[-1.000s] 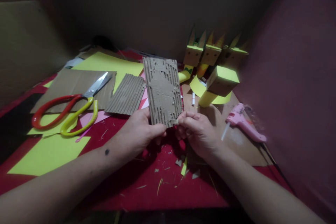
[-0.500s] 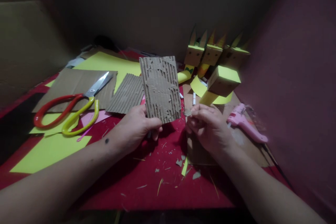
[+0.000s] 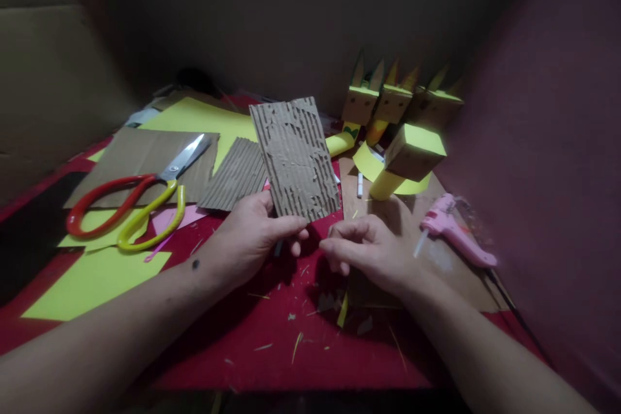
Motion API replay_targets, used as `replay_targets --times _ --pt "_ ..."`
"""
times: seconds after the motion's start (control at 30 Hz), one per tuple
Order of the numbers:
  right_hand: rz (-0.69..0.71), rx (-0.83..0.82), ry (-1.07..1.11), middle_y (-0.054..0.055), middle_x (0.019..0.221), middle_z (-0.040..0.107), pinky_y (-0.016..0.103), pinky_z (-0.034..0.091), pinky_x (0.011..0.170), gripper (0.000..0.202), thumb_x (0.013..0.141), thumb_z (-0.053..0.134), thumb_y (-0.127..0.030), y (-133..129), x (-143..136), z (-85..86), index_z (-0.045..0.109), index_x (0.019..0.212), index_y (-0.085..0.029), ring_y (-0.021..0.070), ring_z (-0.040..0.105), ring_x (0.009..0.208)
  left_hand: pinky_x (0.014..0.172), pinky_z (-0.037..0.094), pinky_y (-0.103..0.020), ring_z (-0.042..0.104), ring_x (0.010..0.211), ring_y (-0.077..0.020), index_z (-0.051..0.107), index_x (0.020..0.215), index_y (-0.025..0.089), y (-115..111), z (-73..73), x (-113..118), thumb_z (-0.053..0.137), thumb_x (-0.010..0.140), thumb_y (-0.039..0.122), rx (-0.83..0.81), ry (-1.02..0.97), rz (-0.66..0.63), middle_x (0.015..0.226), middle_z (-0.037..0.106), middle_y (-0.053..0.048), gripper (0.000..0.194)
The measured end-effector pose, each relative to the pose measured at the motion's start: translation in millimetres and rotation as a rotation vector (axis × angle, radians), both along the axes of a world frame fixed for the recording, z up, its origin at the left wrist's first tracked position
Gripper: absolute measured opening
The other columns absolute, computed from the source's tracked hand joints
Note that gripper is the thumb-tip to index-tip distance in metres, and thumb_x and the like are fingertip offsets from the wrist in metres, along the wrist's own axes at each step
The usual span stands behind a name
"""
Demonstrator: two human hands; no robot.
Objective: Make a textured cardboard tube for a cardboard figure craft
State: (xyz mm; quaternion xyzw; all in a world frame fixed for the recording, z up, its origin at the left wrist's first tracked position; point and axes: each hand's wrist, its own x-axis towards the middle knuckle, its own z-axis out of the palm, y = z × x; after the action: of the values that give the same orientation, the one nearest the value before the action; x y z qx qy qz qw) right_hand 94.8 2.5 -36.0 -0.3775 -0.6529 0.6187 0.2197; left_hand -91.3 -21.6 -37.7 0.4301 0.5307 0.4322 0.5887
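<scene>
A piece of corrugated cardboard point(image 3: 295, 158) with ragged, peeled ridges is held up at its lower edge by my left hand point(image 3: 257, 233), thumb in front. Just right of its lower corner is my right hand point(image 3: 363, 246), its fingers curled together; whether anything small is between them is hidden. A second ridged cardboard piece point(image 3: 235, 174) lies behind my left hand. Scissors point(image 3: 167, 184) with one red and one yellow handle rest on a flat brown cardboard sheet point(image 3: 123, 158) at the left. Small paper scraps point(image 3: 291, 317) lie on the red cloth below my hands.
At the right, a pink glue gun point(image 3: 453, 233) lies on a cardboard base point(image 3: 470, 291). Near it stands a box-headed yellow figure point(image 3: 412, 152), with several eared figures point(image 3: 361, 103) behind. Yellow sheets point(image 3: 92, 284) lie at the left. A purple wall point(image 3: 548, 142) bounds the right side.
The held cardboard has tilted, its top leaning left. My right hand has moved down and slightly left, and the torn bit seen in its fingers is no longer visible.
</scene>
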Motion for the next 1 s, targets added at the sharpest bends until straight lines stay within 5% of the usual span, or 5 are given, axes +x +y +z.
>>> replay_targets --times 0.17,0.3,0.5,0.77,1.0 --pt "-0.177 -0.159 0.294 -0.002 0.067 0.065 0.02 0.035 0.042 0.019 0.079 0.068 -0.036 -3 -11 -12.1 0.065 0.083 -0.018 0.0063 0.047 0.044 0.053 0.053 -0.02 0.064 0.055 -0.0111 0.065 0.08 0.013 -1 -0.8 4 0.069 0.078 0.019 0.113 -0.193 -0.117 0.067 0.07 -0.002 0.007" --pt "-0.351 -0.206 0.51 -0.003 0.057 0.06 0.02 0.037 0.045 0.015 0.072 0.075 -0.026 -2 -17 -18.4 0.064 0.071 -0.016 0.0064 0.047 0.044 0.049 0.052 -0.017 0.063 0.051 -0.009 0.064 0.079 0.013 -3 -0.4 6 0.068 0.078 0.013 0.07 -0.213 -0.116 0.066 0.069 0.0 0.003" --pt "-0.386 -0.325 0.554 0.002 0.062 0.065 0.023 0.043 0.051 0.015 0.065 0.077 -0.022 1 -19 -19.3 0.067 0.069 -0.012 0.0097 0.054 0.051 0.05 0.053 -0.021 0.063 0.053 -0.0108 0.06 0.083 0.014 0 -1.7 5 0.066 0.078 0.015 0.057 -0.167 -0.171 0.068 0.067 -0.001 0.008" --pt "-0.475 -0.185 0.507 -0.001 0.058 0.061 0.023 0.039 0.051 0.012 0.071 0.076 -0.023 -3 -16 -23.9 0.068 0.068 -0.014 0.0085 0.052 0.048 0.051 0.044 -0.024 0.052 0.06 -0.0109 0.047 0.1 0.02 -4 3.9 -2 0.071 0.075 0.026 0.637 0.61 0.384 0.077 0.052 0.002 0.035" --pt "-0.464 -0.072 0.424 -0.003 0.054 0.059 0.024 0.038 0.055 0.016 0.074 0.075 -0.027 -12 -15 -20.2 0.068 0.065 -0.016 0.0088 0.05 0.053 0.065 0.044 -0.027 0.054 0.072 -0.0138 0.056 0.083 0.015 -8 0.6 3 0.058 0.086 0.018 0.938 0.884 0.043 0.078 0.056 -0.002 0.004"
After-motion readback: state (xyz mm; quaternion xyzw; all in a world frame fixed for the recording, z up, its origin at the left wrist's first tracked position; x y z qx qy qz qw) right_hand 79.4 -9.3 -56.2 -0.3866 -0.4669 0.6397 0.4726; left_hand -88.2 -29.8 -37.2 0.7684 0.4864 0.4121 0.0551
